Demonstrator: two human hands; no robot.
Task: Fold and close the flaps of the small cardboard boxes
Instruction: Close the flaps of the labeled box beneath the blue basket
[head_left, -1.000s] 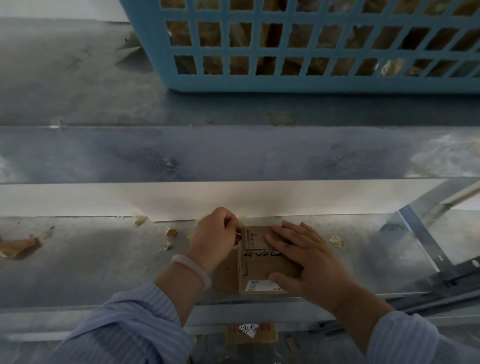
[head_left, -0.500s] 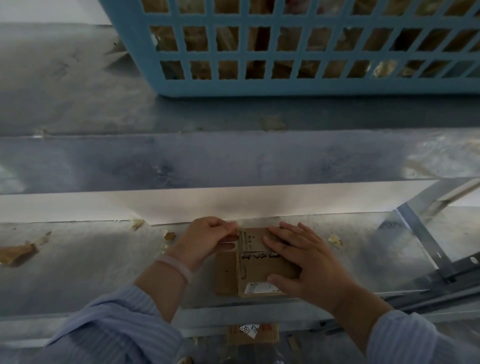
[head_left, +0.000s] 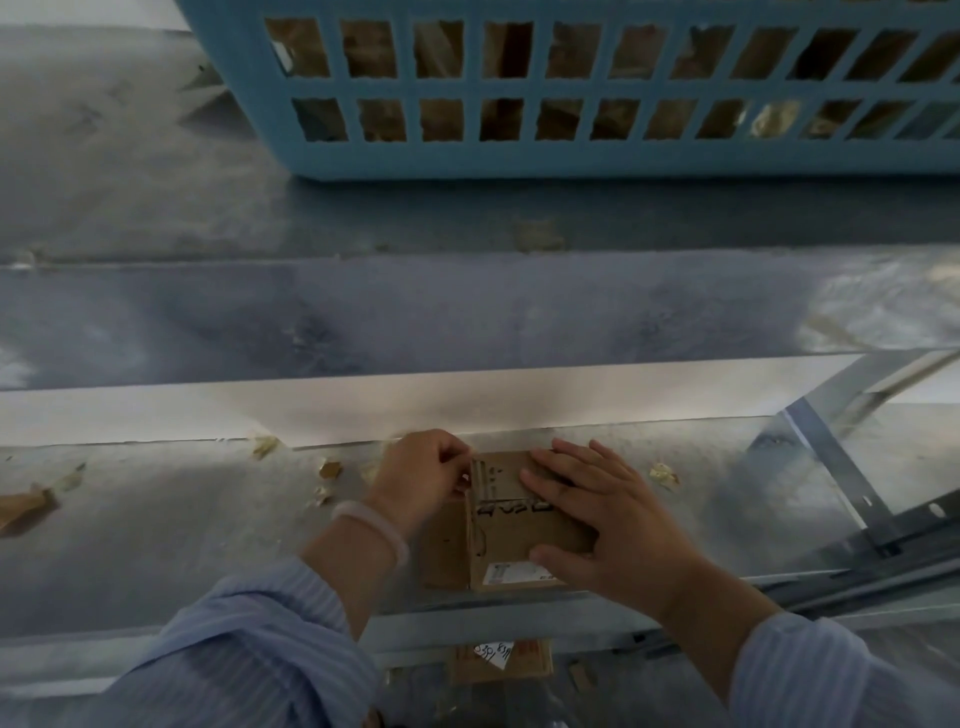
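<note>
Cardboard box (head_left: 511, 530) is lying under flat right hand (head_left: 608, 514), left hand (head_left: 421, 478) pinching its 9 o'clock edge, basket (head_left: 467, 158) standing at 12 o'clock.

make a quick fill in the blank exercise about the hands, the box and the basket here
1. The right hand rests with straight fingers on ____ of the small cardboard box.
2. The left hand pinches the box at its ____ edge.
3. The lattice basket standing beyond the box is ____ in colour.

Missing words: top; left; blue
</note>
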